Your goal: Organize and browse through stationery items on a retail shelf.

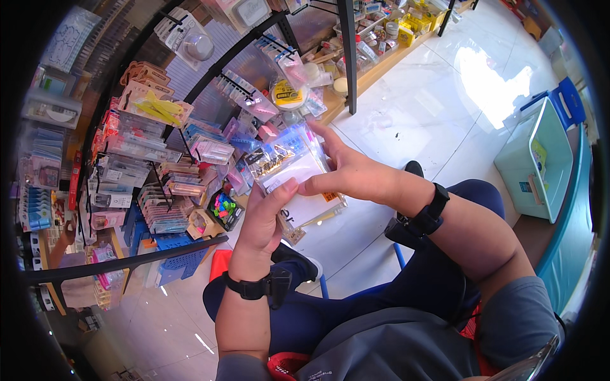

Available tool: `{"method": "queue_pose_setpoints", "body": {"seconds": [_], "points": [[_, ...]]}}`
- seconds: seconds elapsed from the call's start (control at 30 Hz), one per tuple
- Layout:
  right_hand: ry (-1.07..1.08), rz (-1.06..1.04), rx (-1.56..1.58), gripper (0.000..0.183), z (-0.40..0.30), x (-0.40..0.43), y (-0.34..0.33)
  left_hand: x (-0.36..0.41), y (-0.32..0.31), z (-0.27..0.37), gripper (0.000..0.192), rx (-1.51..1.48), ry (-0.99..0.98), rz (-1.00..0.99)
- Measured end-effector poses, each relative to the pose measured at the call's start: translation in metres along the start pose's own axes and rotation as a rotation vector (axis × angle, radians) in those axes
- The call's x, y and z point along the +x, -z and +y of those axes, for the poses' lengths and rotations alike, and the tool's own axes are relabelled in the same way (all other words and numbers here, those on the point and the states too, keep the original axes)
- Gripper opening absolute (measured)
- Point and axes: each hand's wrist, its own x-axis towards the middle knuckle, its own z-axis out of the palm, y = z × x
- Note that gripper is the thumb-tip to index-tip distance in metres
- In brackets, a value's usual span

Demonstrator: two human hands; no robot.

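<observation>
A stack of flat stationery packets in clear plastic sleeves [305, 166] is held between both hands, above the floor and before my knees. My left hand [267, 209] grips its near left edge, with the thumb lying on top. From the right, my right hand [345, 166] clasps the stack, its thumb on the upper face and its fingers around the far right edge. The top packet is mostly white, with a blue printed part and dark lettering. How many packets there are cannot be made out. Most of the left fingers are hidden underneath.
At left stands a black-framed display rack [190, 95] with hooks full of carded goods. A box of small colourful pieces [224, 209] sits on its low shelf. Further back, a wooden shelf [381, 62] carries jars and packets. A pale green bin [533, 162] is at right.
</observation>
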Motion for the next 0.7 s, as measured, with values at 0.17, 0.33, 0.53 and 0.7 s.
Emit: {"method": "queue_pose_setpoints", "body": {"seconds": [0.17, 0.33, 0.53, 0.7], "points": [[0.02, -0.073, -0.073, 0.131, -0.003, -0.002, 0.001, 0.002, 0.002, -0.001, 0.064, -0.013, 0.002, -0.007], [0.032, -0.081, -0.17, 0.129, 0.0, -0.004, 0.001, 0.003, 0.002, -0.003, 0.065, 0.005, -0.022, 0.0], [-0.061, -0.07, -0.228, 0.13, -0.009, -0.006, 0.001, 0.003, -0.001, -0.004, 0.068, 0.02, -0.081, -0.007], [-0.343, -0.141, 0.002, 0.138, -0.015, -0.007, 0.0, 0.005, -0.001, -0.004, 0.069, 0.18, -0.275, 0.024]]}}
